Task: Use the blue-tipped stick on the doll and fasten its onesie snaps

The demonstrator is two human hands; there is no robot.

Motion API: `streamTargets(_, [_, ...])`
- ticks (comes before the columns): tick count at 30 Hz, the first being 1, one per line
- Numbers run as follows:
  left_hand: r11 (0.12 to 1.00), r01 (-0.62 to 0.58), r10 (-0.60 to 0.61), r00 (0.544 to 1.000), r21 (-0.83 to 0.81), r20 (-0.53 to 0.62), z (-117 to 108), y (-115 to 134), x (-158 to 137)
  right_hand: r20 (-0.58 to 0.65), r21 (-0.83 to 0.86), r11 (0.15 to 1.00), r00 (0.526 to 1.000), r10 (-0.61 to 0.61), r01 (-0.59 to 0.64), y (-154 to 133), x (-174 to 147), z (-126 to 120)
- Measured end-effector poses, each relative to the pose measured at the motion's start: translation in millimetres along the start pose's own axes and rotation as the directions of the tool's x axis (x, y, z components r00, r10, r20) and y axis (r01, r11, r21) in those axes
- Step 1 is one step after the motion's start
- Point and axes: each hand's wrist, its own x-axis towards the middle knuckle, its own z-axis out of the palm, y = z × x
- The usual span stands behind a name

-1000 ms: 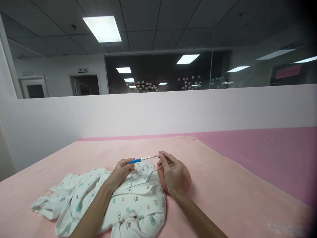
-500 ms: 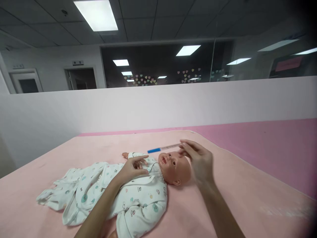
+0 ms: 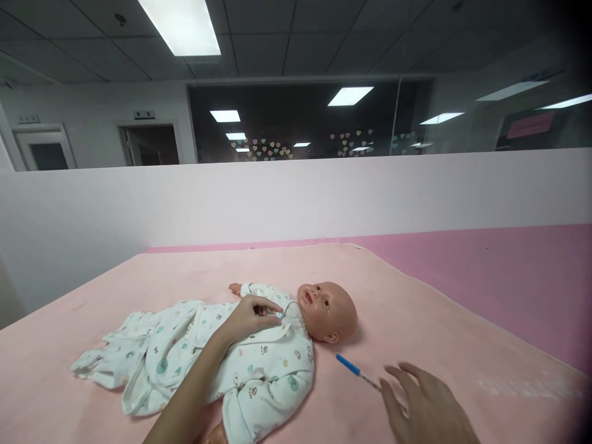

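Note:
A baby doll (image 3: 327,311) in a white printed romper (image 3: 271,364) lies on its back, head to the right. My left hand (image 3: 252,317) rests over the chest by the collar, thumb and fingers brought together. Between their tips shows a tiny white and pale-blue bit, too small to name. Right of the doll, my right hand (image 3: 423,401) is low over the sheet with fingers spread. Near its thumb tip lies a slim clear stick with a blue end (image 3: 348,364), shaped like a thermometer. Whether the thumb touches its clear end I cannot tell.
The doll lies on a pale pink sheet (image 3: 444,333) spread over a darker pink surface (image 3: 509,283). Behind it runs a low white wall (image 3: 296,203). Above the wall is a dark window (image 3: 296,120) with heart stickers.
My right hand has come down from above the doll's head to the sheet at lower right and let go of the blue-ended stick. My left fingers have closed together near the collar.

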Motion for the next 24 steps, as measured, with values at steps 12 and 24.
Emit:
streamTargets(12, [0.998,0.0,-0.001,1.0,-0.065,-0.01,-3,-6,1,0.329,0.64,0.753,0.94,-0.089,-0.153,-116,77,74])
streamTargets(24, [0.996,-0.031,0.029,0.999,0.089,0.014,-2,0,-4,0.283,0.692,0.671,0.955,0.087,-0.266,-118,65,78])
